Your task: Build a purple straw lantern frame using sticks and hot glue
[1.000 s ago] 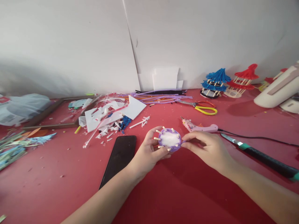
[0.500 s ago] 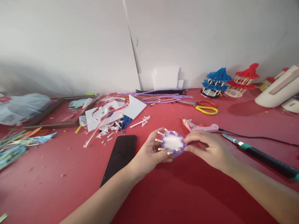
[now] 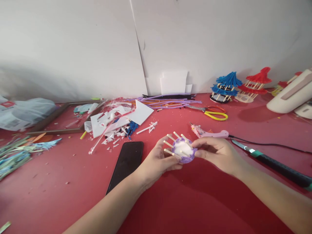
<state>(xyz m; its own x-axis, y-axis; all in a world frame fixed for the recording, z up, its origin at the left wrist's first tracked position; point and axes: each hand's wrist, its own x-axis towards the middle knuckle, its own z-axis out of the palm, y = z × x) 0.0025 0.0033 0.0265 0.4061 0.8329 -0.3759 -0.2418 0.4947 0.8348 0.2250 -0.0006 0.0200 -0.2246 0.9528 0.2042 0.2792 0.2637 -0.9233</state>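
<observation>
Between my two hands, above the red table, is a small round craft piece (image 3: 183,149) with a white disc, a fuzzy purple rim and several pale wooden sticks standing up from it. My left hand (image 3: 159,156) is closed around its left side, thumb at the front. On the right edge, the thumb and fingertips of my right hand (image 3: 214,153) pinch the purple rim. A pink glue gun (image 3: 215,133) lies just beyond my right hand, with a green-and-black utility knife (image 3: 273,164) to the right of it.
A black phone (image 3: 125,165) lies left of my left forearm. Scraps of white board (image 3: 122,123), purple pipe cleaners (image 3: 168,103) and yellow-and-red-handled scissors (image 3: 215,115) lie farther back. Blue (image 3: 225,87) and red (image 3: 255,85) pavilion models stand at the back right.
The round craft piece has been tilted, so its sticks now lean up and leftward and show more of their length. Both hands have kept their hold on it.
</observation>
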